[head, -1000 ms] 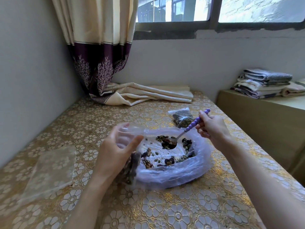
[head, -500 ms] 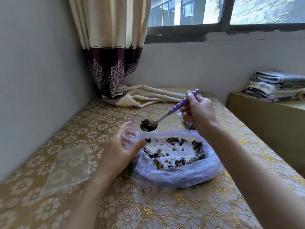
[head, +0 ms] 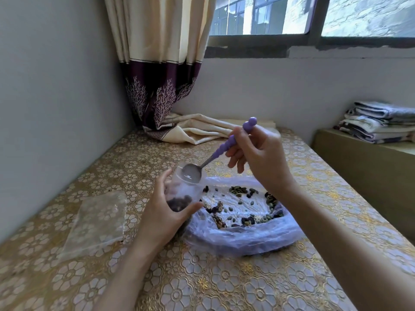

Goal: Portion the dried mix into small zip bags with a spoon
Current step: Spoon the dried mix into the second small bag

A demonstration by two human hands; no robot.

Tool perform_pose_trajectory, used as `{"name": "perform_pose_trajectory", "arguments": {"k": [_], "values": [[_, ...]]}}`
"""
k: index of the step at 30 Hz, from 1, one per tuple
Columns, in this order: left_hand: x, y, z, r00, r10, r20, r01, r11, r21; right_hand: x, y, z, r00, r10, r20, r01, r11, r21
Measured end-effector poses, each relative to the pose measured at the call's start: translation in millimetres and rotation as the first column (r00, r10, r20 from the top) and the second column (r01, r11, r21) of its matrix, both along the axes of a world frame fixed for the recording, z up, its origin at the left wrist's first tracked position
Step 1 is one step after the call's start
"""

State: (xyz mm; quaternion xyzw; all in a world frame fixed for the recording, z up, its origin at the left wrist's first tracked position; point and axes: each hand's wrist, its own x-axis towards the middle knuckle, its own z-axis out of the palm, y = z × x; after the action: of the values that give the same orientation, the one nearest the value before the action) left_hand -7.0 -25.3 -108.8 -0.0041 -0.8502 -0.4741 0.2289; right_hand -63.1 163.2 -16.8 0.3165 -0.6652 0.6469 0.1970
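Observation:
My left hand (head: 165, 212) grips a small clear zip bag (head: 182, 194) with its mouth held open; dark dried mix sits in its bottom. My right hand (head: 258, 158) holds a spoon (head: 215, 157) by its purple beaded handle. The metal bowl of the spoon is tipped inside the bag's mouth and looks empty. Just right of the bag lies a large open plastic bag (head: 242, 234) on the table, with dried mix (head: 244, 207) of seeds, nuts and dark fruit scattered in it.
A flat stack of empty clear zip bags (head: 96, 221) lies on the gold floral tablecloth (head: 224, 279) at the left. A purple-and-cream curtain (head: 161, 93) drapes onto the table's far end. Folded cloths (head: 379, 122) sit on a ledge at the right. A wall borders the table's left side.
The spoon scooped mix from the large bag, rose, moved left to the small bag's mouth and tipped; its load is now gone from the bowl. My left hand kept holding the small bag.

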Motion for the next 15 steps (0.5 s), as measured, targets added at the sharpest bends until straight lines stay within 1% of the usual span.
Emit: {"name": "perform_pose_trajectory", "arguments": {"k": [2, 4, 7, 9, 12, 15], "values": [[1.9, -2.8, -5.4, 0.998, 0.023, 0.062, -0.018, 0.997, -0.072, -2.7, 10.3, -3.8, 0.998, -0.043, 0.047, 0.047, 0.995, -0.089], [1.9, -3.5, -7.3, 0.994, 0.026, 0.109, -0.011, 0.991, -0.130, -6.4, 23.0, -11.5, 0.987, -0.093, 0.134, 0.116, 0.977, -0.181], [1.6, -4.4, -6.1, 0.987, 0.043, 0.154, -0.013, 0.981, -0.193, -9.9, 45.4, -29.9, 0.957, -0.182, 0.227, 0.238, 0.939, -0.248], [1.9, -4.9, -5.9, 0.977, 0.052, 0.205, -0.004, 0.974, -0.228, -11.4, 59.1, -43.5, 0.946, -0.230, 0.229, 0.280, 0.934, -0.221], [1.4, -6.9, -8.3, 0.960, 0.065, 0.273, 0.013, 0.961, -0.275, -16.4, 77.3, -58.4, 0.922, -0.307, 0.237, 0.340, 0.934, -0.109], [-1.2, -11.6, -13.2, 0.961, 0.059, 0.269, 0.018, 0.961, -0.275, -21.1, 93.1, -65.6, 0.900, -0.352, 0.256, 0.372, 0.927, -0.035]]}}
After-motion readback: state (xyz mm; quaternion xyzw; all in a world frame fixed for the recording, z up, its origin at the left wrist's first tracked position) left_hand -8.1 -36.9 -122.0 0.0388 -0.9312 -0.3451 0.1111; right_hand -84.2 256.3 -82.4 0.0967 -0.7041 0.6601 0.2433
